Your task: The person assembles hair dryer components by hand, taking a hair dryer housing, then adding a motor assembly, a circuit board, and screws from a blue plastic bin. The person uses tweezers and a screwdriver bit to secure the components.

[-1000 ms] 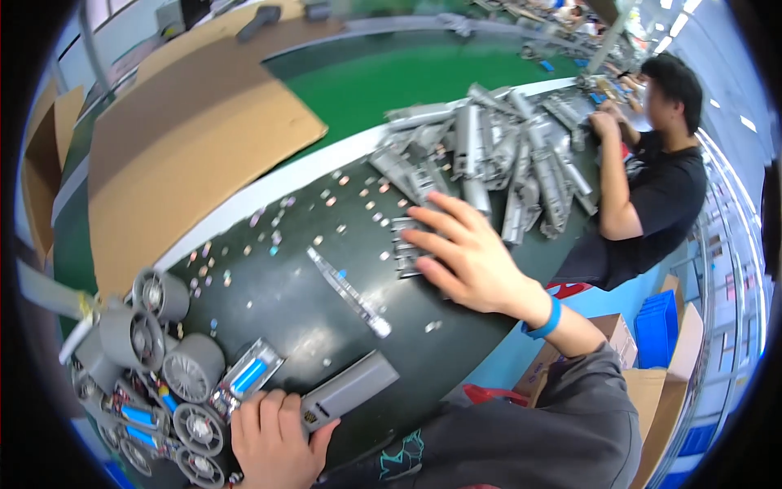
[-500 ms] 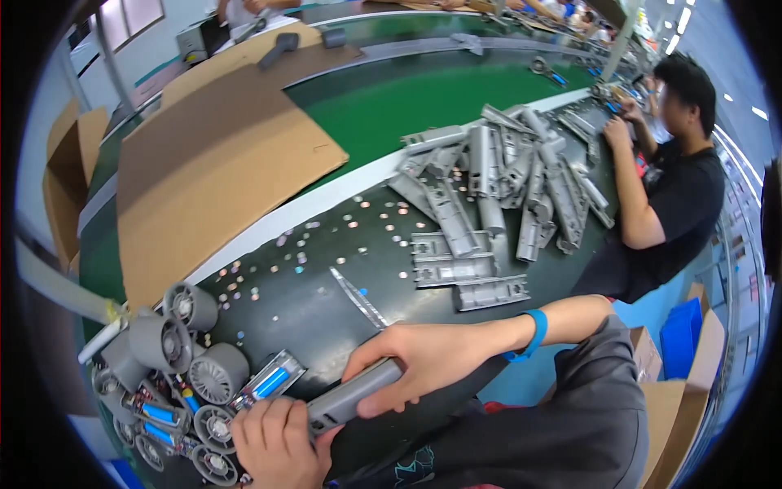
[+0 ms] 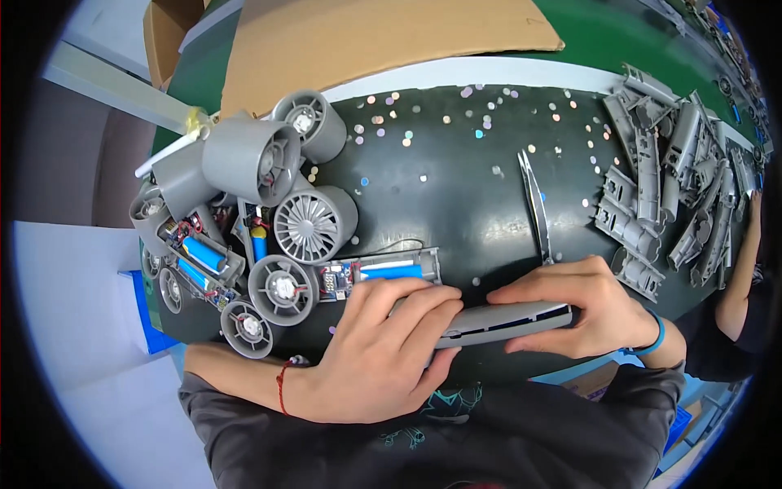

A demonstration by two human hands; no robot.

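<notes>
Both hands grip a long grey plastic handle housing point(image 3: 513, 324) close to my body, above the dark table edge. A dark gap runs along its side between the two shell halves. My left hand point(image 3: 391, 342) is wrapped over its left end, hiding that part. My right hand point(image 3: 586, 310) pinches the right end between thumb and fingers. Just beyond my left hand lies an open grey shell with a blue battery point(image 3: 395, 270) and a small circuit board. Metal tweezers point(image 3: 536, 208) rest on the table beyond my right hand.
Several grey fan units point(image 3: 314, 224) with wired batteries crowd the left. Grey shell halves point(image 3: 639, 179) are piled at the right, near a co-worker's arm point(image 3: 743, 261). Small round discs point(image 3: 407, 142) dot the table. A cardboard sheet point(image 3: 383, 37) lies at the back.
My view has swung left and down. The housing, held in both hands throughout, now lies nearly level with its gapped side showing. My right hand has shifted to its right end.
</notes>
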